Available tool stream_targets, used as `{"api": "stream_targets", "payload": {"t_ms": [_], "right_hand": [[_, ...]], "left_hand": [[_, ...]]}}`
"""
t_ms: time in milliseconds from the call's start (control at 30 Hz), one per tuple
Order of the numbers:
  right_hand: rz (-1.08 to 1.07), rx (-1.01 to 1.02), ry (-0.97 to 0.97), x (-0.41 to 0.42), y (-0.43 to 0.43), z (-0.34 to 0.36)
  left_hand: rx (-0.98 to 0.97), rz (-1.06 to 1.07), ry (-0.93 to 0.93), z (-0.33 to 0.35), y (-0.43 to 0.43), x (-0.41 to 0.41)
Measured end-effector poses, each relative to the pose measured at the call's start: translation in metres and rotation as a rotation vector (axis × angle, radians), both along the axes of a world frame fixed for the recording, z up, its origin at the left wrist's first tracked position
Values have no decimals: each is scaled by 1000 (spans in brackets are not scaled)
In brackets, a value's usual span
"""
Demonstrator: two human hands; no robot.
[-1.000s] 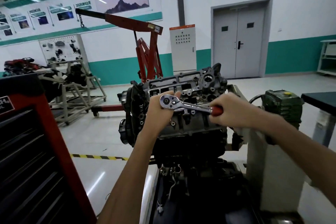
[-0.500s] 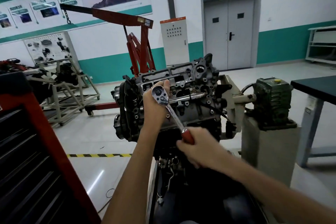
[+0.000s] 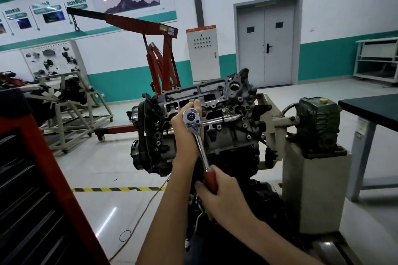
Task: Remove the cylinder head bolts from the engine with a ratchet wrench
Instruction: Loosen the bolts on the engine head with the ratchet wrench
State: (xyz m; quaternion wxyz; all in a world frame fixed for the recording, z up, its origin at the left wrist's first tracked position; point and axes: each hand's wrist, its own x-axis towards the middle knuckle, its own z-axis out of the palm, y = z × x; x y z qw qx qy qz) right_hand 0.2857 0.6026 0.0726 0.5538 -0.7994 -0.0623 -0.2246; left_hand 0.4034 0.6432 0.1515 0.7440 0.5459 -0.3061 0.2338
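A grey engine (image 3: 228,127) with its cylinder head exposed hangs on a stand at the centre of the head view. A chrome ratchet wrench (image 3: 199,140) with a red grip points down from the head's near face. My left hand (image 3: 185,135) wraps around the part behind the ratchet's round head, fingers curled over the top. My right hand (image 3: 219,196) grips the red handle at the lower end. The bolt under the ratchet head is hidden by the tool and my left hand.
A red tool cabinet (image 3: 32,189) stands close at the left. The engine stand's gearbox (image 3: 318,122) sits on a pedestal to the right, next to a dark table (image 3: 372,112). A red engine hoist (image 3: 159,64) is behind the engine. A cable (image 3: 137,221) lies on the floor.
My right hand has swung the handle from pointing right, down and toward me, so it now hangs nearly vertical. My left hand stayed at the ratchet head.
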Motion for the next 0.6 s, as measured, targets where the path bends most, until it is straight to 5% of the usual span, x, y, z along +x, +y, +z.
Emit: {"api": "stream_targets", "payload": {"t_ms": [100, 367, 467, 600], "right_hand": [[70, 9, 41, 3, 3, 1], [-96, -944, 67, 14, -114, 117], [-100, -848, 75, 7, -96, 93], [-98, -337, -29, -1, -28, 16]], "left_hand": [[46, 39, -39, 0, 4, -1], [426, 81, -148, 11, 32, 7], [247, 91, -78, 1, 26, 2], [104, 94, -22, -7, 19, 1]]}}
